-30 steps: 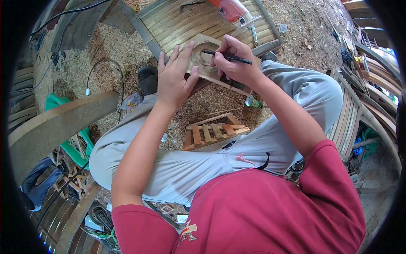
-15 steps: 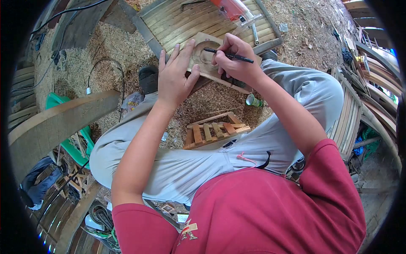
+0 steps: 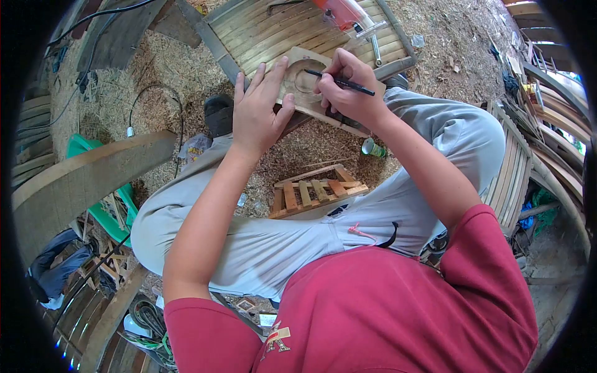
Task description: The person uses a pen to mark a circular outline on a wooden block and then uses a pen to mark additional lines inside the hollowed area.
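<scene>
A pale wooden board [image 3: 303, 101] with a shallow round hollow lies across the near edge of a slatted bamboo table [image 3: 249, 38]. A thin dark curved line shows inside the hollow. My left hand [image 3: 258, 115] rests on the board's left side, fingers stretched out and apart. In my right hand [image 3: 353, 93], a slim black pen [image 3: 355, 85] is pinched between thumb and fingers. The pen's tip is at the upper part of the curved line. Part of the board's right side is hidden under my right hand.
On the table's far side lies an orange-red tool [image 3: 341, 13] beside a metal wrench [image 3: 375, 50]. A small slatted wooden piece [image 3: 320, 193] and a green can [image 3: 372, 147] are between my legs. A curved timber [image 3: 93, 168] and green plastic chair [image 3: 112, 214] stand left.
The pen tip has shifted slightly right and upward along the curved line, with my right hand. My left hand and the board stay in place.
</scene>
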The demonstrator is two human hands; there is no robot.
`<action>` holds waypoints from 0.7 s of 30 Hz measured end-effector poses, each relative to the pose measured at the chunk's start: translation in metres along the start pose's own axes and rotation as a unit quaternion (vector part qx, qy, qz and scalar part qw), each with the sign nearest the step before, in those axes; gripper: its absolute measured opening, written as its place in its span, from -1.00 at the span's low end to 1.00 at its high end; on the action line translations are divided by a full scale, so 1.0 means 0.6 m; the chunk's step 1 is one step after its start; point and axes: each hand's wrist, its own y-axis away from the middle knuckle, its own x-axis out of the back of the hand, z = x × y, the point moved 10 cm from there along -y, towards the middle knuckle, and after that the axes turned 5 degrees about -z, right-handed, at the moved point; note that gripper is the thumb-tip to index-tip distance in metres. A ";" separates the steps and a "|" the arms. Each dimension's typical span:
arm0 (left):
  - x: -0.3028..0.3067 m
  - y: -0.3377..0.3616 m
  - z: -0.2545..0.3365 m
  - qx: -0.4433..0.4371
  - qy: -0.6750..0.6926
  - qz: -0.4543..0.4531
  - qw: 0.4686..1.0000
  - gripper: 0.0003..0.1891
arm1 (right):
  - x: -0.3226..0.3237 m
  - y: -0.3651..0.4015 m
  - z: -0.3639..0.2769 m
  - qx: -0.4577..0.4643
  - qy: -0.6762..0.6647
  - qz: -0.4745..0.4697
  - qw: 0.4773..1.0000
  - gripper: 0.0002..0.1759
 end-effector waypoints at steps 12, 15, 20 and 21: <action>0.002 0.000 0.002 -0.005 0.002 0.004 1.000 -0.33 | -0.002 -0.001 0.003 -0.011 0.006 -0.009 1.000 -0.84; 0.002 0.000 0.002 -0.005 -0.001 0.004 1.000 -0.33 | -0.002 -0.001 0.000 -0.001 0.012 -0.010 1.000 -0.83; 0.001 0.000 0.002 -0.002 -0.001 0.003 1.000 -0.33 | -0.007 -0.001 0.004 -0.014 0.001 -0.024 1.000 -0.82; 0.001 0.000 0.002 -0.002 -0.001 0.004 1.000 -0.33 | -0.007 -0.001 0.004 -0.011 0.001 -0.023 1.000 -0.82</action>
